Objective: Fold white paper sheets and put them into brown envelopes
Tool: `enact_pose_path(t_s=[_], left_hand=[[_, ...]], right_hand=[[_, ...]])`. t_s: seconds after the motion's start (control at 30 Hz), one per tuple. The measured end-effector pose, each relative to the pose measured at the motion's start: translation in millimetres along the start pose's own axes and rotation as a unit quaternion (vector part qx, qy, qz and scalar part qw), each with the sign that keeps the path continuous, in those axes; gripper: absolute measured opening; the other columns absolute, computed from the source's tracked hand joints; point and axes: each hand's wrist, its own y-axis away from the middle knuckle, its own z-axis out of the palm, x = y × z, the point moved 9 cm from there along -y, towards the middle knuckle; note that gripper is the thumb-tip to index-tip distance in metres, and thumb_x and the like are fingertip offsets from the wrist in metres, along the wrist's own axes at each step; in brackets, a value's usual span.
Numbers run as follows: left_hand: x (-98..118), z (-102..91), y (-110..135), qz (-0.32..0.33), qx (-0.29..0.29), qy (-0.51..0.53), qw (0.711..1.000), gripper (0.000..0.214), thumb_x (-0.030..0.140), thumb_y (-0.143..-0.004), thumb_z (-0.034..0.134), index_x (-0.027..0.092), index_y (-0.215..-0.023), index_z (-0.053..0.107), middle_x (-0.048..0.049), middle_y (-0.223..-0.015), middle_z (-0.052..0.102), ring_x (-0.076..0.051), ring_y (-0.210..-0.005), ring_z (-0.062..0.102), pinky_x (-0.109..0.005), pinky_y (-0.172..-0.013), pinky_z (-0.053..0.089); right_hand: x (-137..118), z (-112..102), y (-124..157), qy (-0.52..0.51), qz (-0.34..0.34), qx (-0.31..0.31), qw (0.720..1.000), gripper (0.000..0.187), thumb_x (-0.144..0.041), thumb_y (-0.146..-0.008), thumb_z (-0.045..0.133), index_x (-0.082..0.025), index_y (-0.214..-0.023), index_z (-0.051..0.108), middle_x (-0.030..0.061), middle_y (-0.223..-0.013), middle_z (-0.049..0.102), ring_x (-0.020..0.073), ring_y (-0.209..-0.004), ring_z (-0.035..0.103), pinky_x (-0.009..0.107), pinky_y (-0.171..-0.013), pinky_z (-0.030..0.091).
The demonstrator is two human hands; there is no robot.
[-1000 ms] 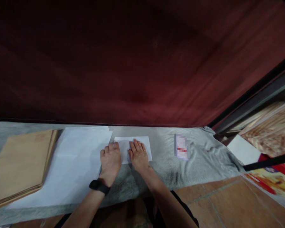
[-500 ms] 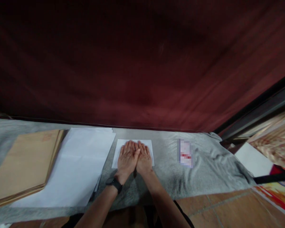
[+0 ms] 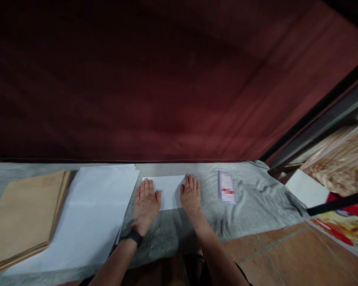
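Through one head-worn camera, I look forward and down from fairly near, above the person's side of the small white sheet (image 3: 170,192); dark red fabric (image 3: 167,91) fills the view beyond it.

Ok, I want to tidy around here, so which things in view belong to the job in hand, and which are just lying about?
In use:
small white paper
left hand, over its left edge
right hand, over its right edge

Apparently just lying about:
brown paper stack
large white sheets
pixelated item
red-and-yellow printed item
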Motion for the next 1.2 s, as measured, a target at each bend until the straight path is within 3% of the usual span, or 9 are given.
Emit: enact_pose_path(t_s=[0.07, 0.2, 0.27, 0.4, 0.7, 0.87, 0.97, 1.1, 1.2], left_hand=[[1.2, -2.5, 0.6, 0.005, -0.003, -0.011, 1.0, 0.064, 0.037, -0.102, 0.034, -0.001, -0.153, 0.037, -0.0265, -0.161, 0.032, -0.035, -0.152, 0.027, -0.048, -0.123, 0.021], [2.7, -3.1, 2.5, 0.027, -0.015, -0.03, 0.999, 0.058, 0.021, -0.098, 0.034, 0.01, -0.155, 0.038, -0.0208, -0.164, 0.028, -0.032, -0.154, 0.023, -0.047, -0.123, 0.021], [1.8, -2.2, 2.9, 0.03, -0.023, -0.035, 0.999, 0.059, 0.015, -0.096, 0.032, 0.011, -0.155, 0.038, -0.0196, -0.165, 0.028, -0.03, -0.155, 0.022, -0.046, -0.123, 0.021], [1.5, -3.0, 1.6, 0.023, -0.018, -0.037, 0.999, 0.059, 0.024, -0.099, 0.032, 0.006, -0.154, 0.038, -0.0233, -0.163, 0.031, -0.033, -0.153, 0.025, -0.047, -0.123, 0.021], [-9.1, -2.3, -4.7, -0.02, -0.004, 0.027, 0.999, 0.068, 0.034, -0.097, 0.026, -0.008, -0.147, 0.041, -0.0285, -0.155, 0.041, -0.036, -0.148, 0.037, -0.052, -0.121, 0.025], [24.8, -14.3, -12.2, 0.061, 0.034, 0.056, 0.996, 0.067, 0.035, -0.099, 0.023, -0.004, -0.149, 0.042, -0.022, -0.158, 0.041, -0.032, -0.153, 0.027, -0.051, -0.124, 0.018], [47.4, -9.3, -12.8, 0.123, 0.029, 0.067, 0.99, 0.063, 0.031, -0.099, 0.022, 0.002, -0.151, 0.043, -0.0159, -0.159, 0.041, -0.03, -0.153, 0.025, -0.05, -0.125, 0.017], [43.2, 3.2, -15.2, 0.097, 0.005, 0.046, 0.994, 0.061, 0.03, -0.099, 0.024, 0.007, -0.152, 0.042, -0.0138, -0.159, 0.042, -0.029, -0.152, 0.029, -0.051, -0.124, 0.018], [31.5, 4.1, -17.6, 0.06, 0.007, 0.036, 0.998, 0.061, 0.031, -0.1, 0.024, 0.005, -0.151, 0.043, -0.0166, -0.16, 0.04, -0.031, -0.15, 0.032, -0.051, -0.123, 0.019]], right_hand=[[-22.4, -1.5, 3.8, -0.035, -0.026, -0.001, 0.999, 0.051, -0.026, -0.105, 0.032, -0.003, -0.149, 0.046, 0.0196, -0.158, 0.04, 0.0293, -0.149, 0.036, 0.051, -0.122, 0.029], [-84.4, 13.0, 19.5, -0.128, -0.163, -0.063, 0.976, 0.053, -0.039, -0.107, 0.033, -0.013, -0.153, 0.043, 0.0101, -0.159, 0.042, 0.0204, -0.148, 0.039, 0.039, -0.121, 0.035], [-93.5, 22.3, 23.8, -0.127, -0.178, -0.091, 0.972, 0.054, -0.042, -0.108, 0.031, -0.015, -0.152, 0.044, 0.0085, -0.158, 0.045, 0.0193, -0.147, 0.04, 0.04, -0.123, 0.032], [-74.1, 28.1, 17.9, -0.075, -0.151, -0.1, 0.981, 0.055, -0.045, -0.108, 0.031, -0.014, -0.153, 0.043, 0.0086, -0.159, 0.042, 0.0212, -0.149, 0.036, 0.043, -0.125, 0.027], [-16.5, 14.6, -1.2, -0.019, -0.068, -0.082, 0.994, 0.056, -0.042, -0.107, 0.034, -0.012, -0.154, 0.04, 0.0102, -0.161, 0.037, 0.0235, -0.148, 0.038, 0.042, -0.123, 0.028], [-13.9, 9.9, -0.3, -0.011, -0.064, -0.065, 0.996, 0.057, -0.044, -0.107, 0.034, -0.012, -0.154, 0.04, 0.0106, -0.16, 0.039, 0.0247, -0.148, 0.039, 0.044, -0.123, 0.029], [-15.2, 10.8, 0.0, -0.015, -0.068, -0.063, 0.996, 0.058, -0.044, -0.107, 0.033, -0.01, -0.154, 0.039, 0.0117, -0.16, 0.038, 0.0255, -0.148, 0.038, 0.045, -0.123, 0.029], [-13.9, 10.5, -2.1, -0.024, -0.069, -0.068, 0.995, 0.059, -0.044, -0.107, 0.032, -0.009, -0.154, 0.038, 0.0135, -0.159, 0.039, 0.0249, -0.148, 0.037, 0.045, -0.123, 0.029], [-10.1, 8.0, -7.5, -0.018, -0.03, -0.076, 0.996, 0.058, -0.04, -0.106, 0.036, -0.005, -0.152, 0.04, 0.0175, -0.158, 0.04, 0.0269, -0.148, 0.038, 0.046, -0.123, 0.031]])
